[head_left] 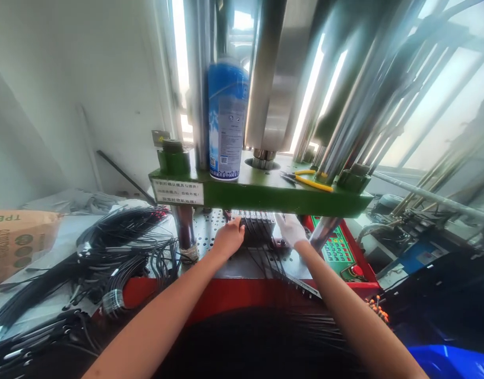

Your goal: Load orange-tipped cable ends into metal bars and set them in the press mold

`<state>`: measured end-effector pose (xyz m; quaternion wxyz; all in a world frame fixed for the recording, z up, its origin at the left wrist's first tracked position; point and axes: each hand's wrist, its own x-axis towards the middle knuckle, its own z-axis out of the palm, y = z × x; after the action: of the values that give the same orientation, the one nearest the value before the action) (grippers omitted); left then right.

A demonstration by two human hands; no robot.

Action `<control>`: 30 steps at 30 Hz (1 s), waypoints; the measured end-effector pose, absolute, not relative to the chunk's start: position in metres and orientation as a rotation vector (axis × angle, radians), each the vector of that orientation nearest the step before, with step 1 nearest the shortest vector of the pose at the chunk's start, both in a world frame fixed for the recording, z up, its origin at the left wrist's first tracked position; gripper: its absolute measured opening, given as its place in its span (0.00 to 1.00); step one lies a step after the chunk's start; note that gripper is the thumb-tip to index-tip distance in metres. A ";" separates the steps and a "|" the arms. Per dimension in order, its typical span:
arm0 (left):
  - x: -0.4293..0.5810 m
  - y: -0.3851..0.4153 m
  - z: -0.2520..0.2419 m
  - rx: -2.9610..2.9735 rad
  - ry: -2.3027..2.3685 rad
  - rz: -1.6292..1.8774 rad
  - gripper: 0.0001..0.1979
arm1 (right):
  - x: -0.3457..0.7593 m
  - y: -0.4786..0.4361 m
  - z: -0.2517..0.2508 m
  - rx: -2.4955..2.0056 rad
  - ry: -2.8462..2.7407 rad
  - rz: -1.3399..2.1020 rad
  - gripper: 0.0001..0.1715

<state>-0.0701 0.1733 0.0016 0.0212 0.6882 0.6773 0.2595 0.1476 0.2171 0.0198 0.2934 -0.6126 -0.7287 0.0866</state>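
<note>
Under the green press plate (265, 197), a metal mold block (257, 217) lies on the perforated press table (214, 231), with several black cables (261, 231) running out of its front. My bare left hand (228, 237) is closed at the block's left end, thumb on top; its fingertips are partly hidden. At the right end, my right hand (291, 230) wears a white glove. Its fingers stretch forward along the block, and their tips are hard to make out below the plate.
A blue spray can (227, 121) and yellow-handled pliers (310, 180) rest on the plate between steel columns. Bundles of black cable (123, 247) lie at left beside a brown paper sack (20, 242). A green control panel (336, 245) with a red button (357, 270) is at right.
</note>
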 end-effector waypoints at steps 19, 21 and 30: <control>-0.061 0.198 0.027 2.307 2.274 0.265 0.15 | 0.202 0.117 -0.061 -1.488 -1.917 0.554 0.33; -0.063 0.198 0.037 2.295 2.271 0.264 0.15 | 0.202 0.116 -0.060 -1.528 -1.914 0.592 0.33; -0.024 0.182 0.021 2.315 2.390 0.409 0.20 | 0.202 0.116 -0.057 -1.541 -1.907 0.635 0.33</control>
<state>-0.0239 0.1818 0.0213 -0.1051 0.6867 0.7090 0.1214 0.2020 0.1164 -0.0568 0.2999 -0.5806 -0.7182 0.2391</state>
